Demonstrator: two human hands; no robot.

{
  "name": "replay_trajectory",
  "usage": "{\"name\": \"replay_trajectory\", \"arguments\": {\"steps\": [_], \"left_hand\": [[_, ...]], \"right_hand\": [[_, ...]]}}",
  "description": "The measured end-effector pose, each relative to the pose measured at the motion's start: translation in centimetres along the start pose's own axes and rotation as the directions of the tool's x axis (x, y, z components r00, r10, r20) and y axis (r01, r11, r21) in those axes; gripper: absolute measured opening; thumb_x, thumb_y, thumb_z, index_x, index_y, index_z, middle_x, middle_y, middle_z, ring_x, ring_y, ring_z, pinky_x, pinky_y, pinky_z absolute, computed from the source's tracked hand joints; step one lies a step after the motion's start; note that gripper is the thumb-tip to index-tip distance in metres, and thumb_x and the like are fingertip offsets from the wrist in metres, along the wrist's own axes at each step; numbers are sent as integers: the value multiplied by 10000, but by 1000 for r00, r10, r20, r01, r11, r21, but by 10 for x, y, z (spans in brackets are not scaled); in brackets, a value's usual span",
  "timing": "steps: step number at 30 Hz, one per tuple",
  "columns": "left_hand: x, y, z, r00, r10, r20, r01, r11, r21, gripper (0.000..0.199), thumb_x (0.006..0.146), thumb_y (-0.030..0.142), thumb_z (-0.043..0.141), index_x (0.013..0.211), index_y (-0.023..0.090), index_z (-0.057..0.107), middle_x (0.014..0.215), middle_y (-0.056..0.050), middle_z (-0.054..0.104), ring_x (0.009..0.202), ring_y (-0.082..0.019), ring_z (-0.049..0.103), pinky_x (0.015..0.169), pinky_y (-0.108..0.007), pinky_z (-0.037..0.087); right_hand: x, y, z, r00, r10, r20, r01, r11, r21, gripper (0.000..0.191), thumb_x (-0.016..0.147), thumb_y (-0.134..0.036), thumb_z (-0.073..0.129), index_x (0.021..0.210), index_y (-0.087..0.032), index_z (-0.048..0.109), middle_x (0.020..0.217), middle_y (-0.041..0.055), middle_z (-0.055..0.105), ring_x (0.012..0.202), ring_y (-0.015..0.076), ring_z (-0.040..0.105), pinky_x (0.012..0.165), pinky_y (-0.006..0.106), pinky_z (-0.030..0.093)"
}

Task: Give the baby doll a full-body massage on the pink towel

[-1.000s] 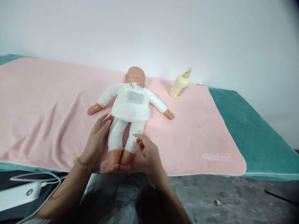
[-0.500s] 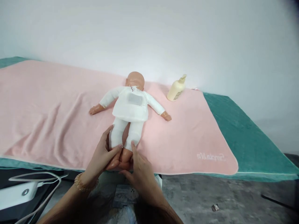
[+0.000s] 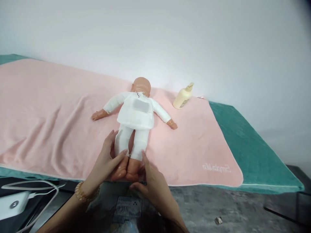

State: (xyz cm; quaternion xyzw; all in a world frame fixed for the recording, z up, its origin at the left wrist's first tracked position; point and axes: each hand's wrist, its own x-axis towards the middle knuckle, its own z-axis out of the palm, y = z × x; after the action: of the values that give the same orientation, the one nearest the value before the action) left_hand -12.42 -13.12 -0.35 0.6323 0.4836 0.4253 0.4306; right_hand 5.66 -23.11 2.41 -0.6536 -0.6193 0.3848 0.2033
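Note:
A baby doll [image 3: 136, 111] in a white top and trousers lies face down, arms spread, with its bare feet toward me at the near edge of the pink towel. My left hand [image 3: 110, 157] is wrapped around its left-side lower leg, the thumb across the calf and the fingers along the outer side. Beside the other leg is my right hand [image 3: 153, 183], its fingers apart and thumb stretched near the foot. The right fingertips are at the trouser hem; whether they touch it is hard to tell.
A cream pump bottle [image 3: 182, 97] stands beyond the doll's right-side arm. Under the doll, the pink towel [image 3: 194, 142] covers a green-topped table [image 3: 247, 136] against a white wall. A white power bank [image 3: 14, 204] with a cable lies at lower left.
My right hand has moved slightly right and down, off the doll's lower leg to its outer side. The left hand keeps its hold. The doll's feet look slightly farther apart, and the view has shifted.

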Motion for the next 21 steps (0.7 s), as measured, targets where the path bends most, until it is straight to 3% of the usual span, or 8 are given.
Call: {"name": "replay_trajectory", "arguments": {"steps": [3, 6, 8, 10, 12, 14, 17, 21], "left_hand": [[26, 21, -12, 990, 119, -73, -111, 989, 99, 534, 903, 380, 613, 1398, 284, 439, 1510, -70, 424, 1439, -267, 326, 1200, -498, 244], [68, 52, -24, 959, 231, -165, -227, 973, 44, 421, 901, 384, 612, 1300, 266, 544, 1366, -72, 577, 1272, -257, 528, 1097, -448, 410], [101, 74, -28, 952, 240, -192, -240, 971, 20, 344, 907, 384, 588, 1217, 235, 610, 1260, -74, 649, 1125, -237, 617, 961, -380, 504], [133, 94, -29, 960, 235, -149, -226, 971, 77, 295, 911, 373, 556, 1117, 193, 669, 1093, -72, 708, 950, -209, 654, 810, -315, 525], [160, 108, -27, 970, 241, 14, -240, 955, 174, 263, 896, 359, 549, 924, 163, 721, 869, -47, 716, 769, -175, 631, 679, -271, 481], [178, 113, -26, 931, 238, 277, -301, 930, 212, 296, 882, 384, 558, 786, 162, 727, 711, -15, 667, 647, -144, 568, 598, -251, 416], [191, 100, -27, 786, 190, 588, -354, 918, 177, 342, 886, 445, 569, 738, 183, 733, 638, 8, 608, 599, -126, 499, 557, -243, 360], [193, 64, -34, 618, 185, 764, -328, 944, 37, 339, 945, 441, 524, 841, 235, 772, 878, -16, 709, 768, -149, 582, 673, -255, 415]], "right_hand": [[5, -7, -20, 1000, -24, 16, 24, 1000, 15, 1047, 771, -291, 824, 1575, -273, 154, 1162, 94, 668, 1019, 286, 641, 868, 417, 524], [26, -18, -55, 988, -135, -79, 136, 991, 12, 732, 888, -308, 688, 1522, -261, 324, 1030, 58, 681, 858, 217, 647, 811, 367, 515], [52, -29, -81, 945, -276, -178, 284, 958, 25, 522, 935, -337, 613, 1427, -242, 469, 979, 39, 677, 827, 194, 630, 807, 347, 497], [85, -41, -103, 878, -373, -299, 409, 910, 65, 331, 953, -353, 560, 1249, -212, 610, 887, 23, 664, 782, 175, 612, 745, 308, 485], [120, -49, -117, 826, -372, -425, 437, 897, 66, 228, 957, -378, 543, 1022, -208, 681, 846, 14, 656, 733, 161, 593, 689, 288, 460], [149, -50, -120, 764, -428, -483, 513, 857, 51, 300, 967, -411, 515, 834, -197, 677, 748, 4, 608, 688, 154, 554, 657, 285, 438], [170, -35, -107, 685, -517, -513, 599, 801, -7, 393, 981, -430, 499, 722, -197, 682, 695, -2, 529, 632, 141, 494, 608, 284, 412], [170, -5, -80, 641, -486, -594, 642, 764, 68, 389, 984, -390, 523, 696, -215, 716, 705, 8, 529, 654, 150, 514, 572, 286, 404]]}}
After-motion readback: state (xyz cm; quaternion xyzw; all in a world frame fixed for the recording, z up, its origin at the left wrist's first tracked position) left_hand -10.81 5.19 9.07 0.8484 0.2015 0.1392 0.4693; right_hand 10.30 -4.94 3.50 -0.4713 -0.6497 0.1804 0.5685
